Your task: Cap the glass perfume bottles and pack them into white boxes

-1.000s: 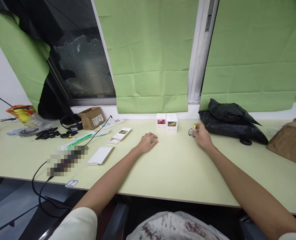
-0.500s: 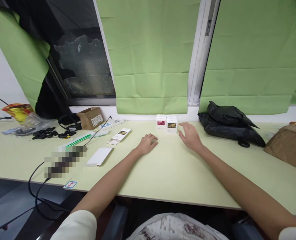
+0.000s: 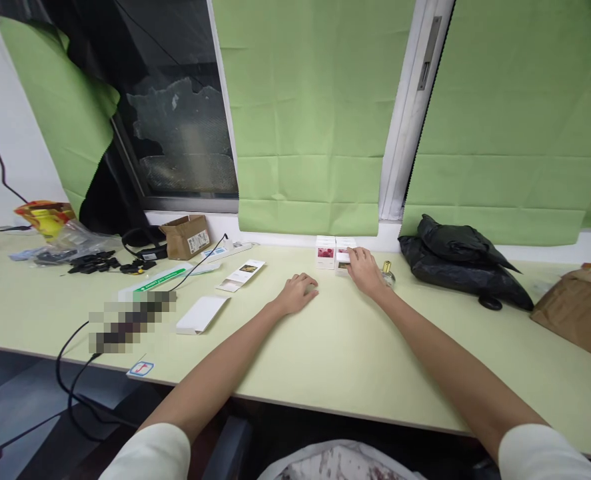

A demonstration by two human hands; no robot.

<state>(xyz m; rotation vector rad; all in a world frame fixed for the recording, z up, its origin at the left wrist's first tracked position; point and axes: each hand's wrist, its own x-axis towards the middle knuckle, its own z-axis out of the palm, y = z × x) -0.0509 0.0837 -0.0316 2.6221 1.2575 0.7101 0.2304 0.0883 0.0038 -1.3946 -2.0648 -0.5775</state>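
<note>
In the head view, my right hand (image 3: 366, 270) reaches to the back of the table, its fingers closed on a small white box (image 3: 342, 266) that they partly hide. Another white box (image 3: 326, 253) with a pink-red picture stands just left of it, and more white boxes are behind. A small glass bottle with a gold cap (image 3: 386, 271) is beside my right wrist, partly covered. My left hand (image 3: 295, 293) rests on the tabletop in front of the boxes, fingers loosely bent, thumb apart, holding nothing.
Two flattened white cartons, one plain (image 3: 202, 315) and one with a picture (image 3: 241, 275), lie to the left. A brown cardboard box (image 3: 186, 238), cables and black parts are farther left. Black plastic bags (image 3: 462, 260) and a brown package (image 3: 578, 310) sit at right.
My right hand has moved left from beside the boxes onto the front right one. The gold-capped bottle now shows by the wrist. My left hand stays in place; the view has shifted slightly.
</note>
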